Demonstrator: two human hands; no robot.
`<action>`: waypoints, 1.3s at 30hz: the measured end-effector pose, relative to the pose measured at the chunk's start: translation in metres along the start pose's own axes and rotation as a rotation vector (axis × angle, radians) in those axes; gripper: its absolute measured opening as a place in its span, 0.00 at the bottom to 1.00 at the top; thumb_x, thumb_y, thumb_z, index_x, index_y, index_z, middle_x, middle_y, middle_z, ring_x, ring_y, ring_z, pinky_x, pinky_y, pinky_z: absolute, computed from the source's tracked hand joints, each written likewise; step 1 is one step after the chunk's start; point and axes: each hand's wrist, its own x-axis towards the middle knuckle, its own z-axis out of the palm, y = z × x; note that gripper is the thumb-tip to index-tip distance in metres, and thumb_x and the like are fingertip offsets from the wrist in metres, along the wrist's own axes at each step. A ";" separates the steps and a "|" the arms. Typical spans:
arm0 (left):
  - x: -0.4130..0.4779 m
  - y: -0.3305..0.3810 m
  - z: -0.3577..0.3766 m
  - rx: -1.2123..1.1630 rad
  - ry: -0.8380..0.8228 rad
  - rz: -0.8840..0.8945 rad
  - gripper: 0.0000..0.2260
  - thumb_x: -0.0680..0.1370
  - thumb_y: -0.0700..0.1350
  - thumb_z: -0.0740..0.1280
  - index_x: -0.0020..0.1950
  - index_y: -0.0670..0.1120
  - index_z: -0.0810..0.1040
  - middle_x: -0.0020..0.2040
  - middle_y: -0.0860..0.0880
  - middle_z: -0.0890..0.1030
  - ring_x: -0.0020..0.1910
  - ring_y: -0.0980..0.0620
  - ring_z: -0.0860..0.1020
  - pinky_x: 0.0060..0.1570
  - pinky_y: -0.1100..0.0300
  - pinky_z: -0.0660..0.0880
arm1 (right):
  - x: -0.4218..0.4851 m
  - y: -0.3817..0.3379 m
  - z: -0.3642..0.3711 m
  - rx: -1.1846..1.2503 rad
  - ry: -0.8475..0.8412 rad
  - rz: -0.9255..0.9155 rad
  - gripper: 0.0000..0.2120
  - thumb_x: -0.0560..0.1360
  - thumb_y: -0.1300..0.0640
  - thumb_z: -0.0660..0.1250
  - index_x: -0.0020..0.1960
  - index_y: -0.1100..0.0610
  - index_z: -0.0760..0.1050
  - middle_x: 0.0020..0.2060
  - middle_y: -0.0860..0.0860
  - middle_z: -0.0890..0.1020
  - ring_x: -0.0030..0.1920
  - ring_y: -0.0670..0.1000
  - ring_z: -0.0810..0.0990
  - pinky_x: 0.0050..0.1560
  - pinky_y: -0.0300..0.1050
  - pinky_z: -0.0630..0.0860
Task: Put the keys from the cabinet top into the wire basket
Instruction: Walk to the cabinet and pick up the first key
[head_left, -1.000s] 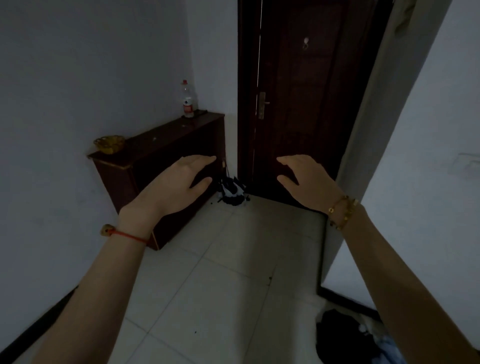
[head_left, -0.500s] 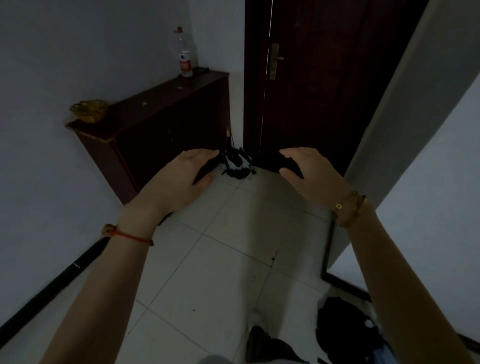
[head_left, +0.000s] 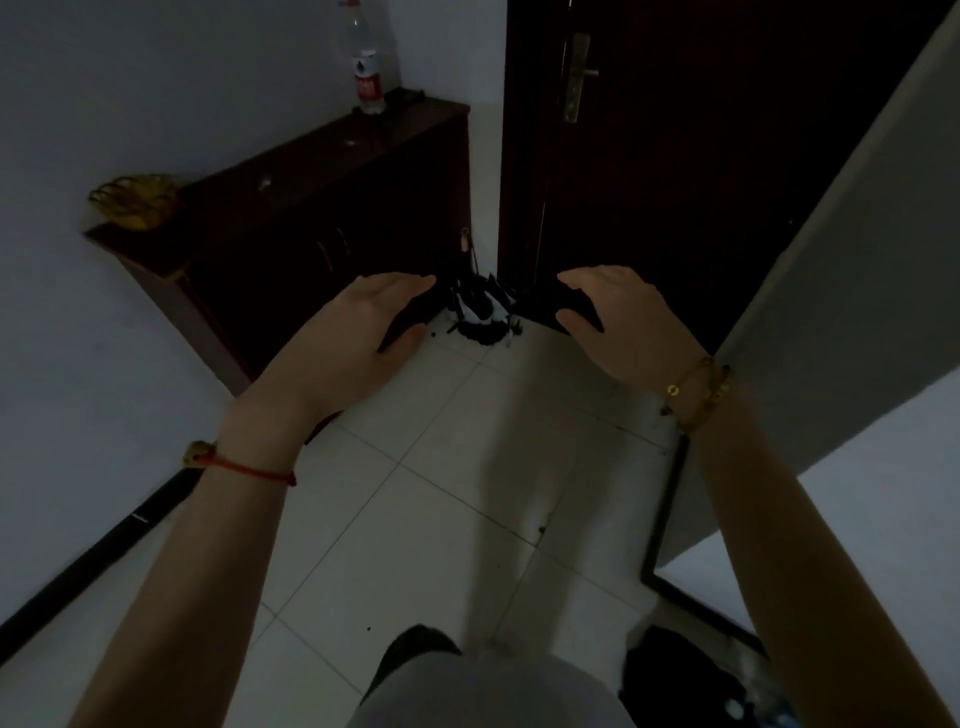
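Note:
A low dark wooden cabinet (head_left: 311, 171) stands against the left wall. A golden wire basket (head_left: 136, 200) sits on its near left end. Small pale glints (head_left: 266, 183) lie on the cabinet top around its middle; they may be the keys, but the dim light hides their shape. My left hand (head_left: 358, 332) floats open in front of the cabinet's lower front, fingers spread, holding nothing. My right hand (head_left: 623, 317) is open too, held out in front of the dark door, empty.
A plastic water bottle (head_left: 366, 67) with a red label stands on the cabinet's far end. A dark door (head_left: 701, 156) with a brass handle plate fills the back. A black and white brush or duster (head_left: 480, 317) lies on the tiled floor in the corner. A wall edge juts in on the right.
The view has moved closer to the cabinet and tilted down. Both hands stay open and outstretched, now lower against the cabinet front and door. My leg has come into view at the bottom.

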 end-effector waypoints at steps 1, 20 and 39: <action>0.006 -0.004 0.002 0.003 -0.006 -0.012 0.24 0.81 0.48 0.60 0.77 0.47 0.62 0.75 0.47 0.67 0.75 0.50 0.64 0.77 0.57 0.56 | 0.008 0.003 0.004 0.008 -0.014 -0.005 0.20 0.80 0.52 0.59 0.70 0.58 0.66 0.64 0.57 0.74 0.66 0.56 0.68 0.64 0.45 0.63; 0.186 -0.123 0.039 -0.014 -0.039 -0.156 0.24 0.81 0.49 0.59 0.77 0.48 0.61 0.76 0.47 0.66 0.75 0.48 0.63 0.76 0.51 0.59 | 0.227 0.071 0.074 0.078 -0.133 -0.011 0.21 0.79 0.52 0.60 0.70 0.59 0.66 0.66 0.57 0.73 0.67 0.57 0.68 0.68 0.50 0.66; 0.372 -0.254 0.039 -0.027 -0.062 -0.250 0.24 0.81 0.50 0.59 0.77 0.50 0.61 0.76 0.47 0.66 0.75 0.48 0.65 0.70 0.57 0.63 | 0.463 0.117 0.127 0.143 -0.207 -0.034 0.21 0.80 0.53 0.59 0.70 0.59 0.66 0.66 0.58 0.73 0.67 0.57 0.68 0.68 0.50 0.66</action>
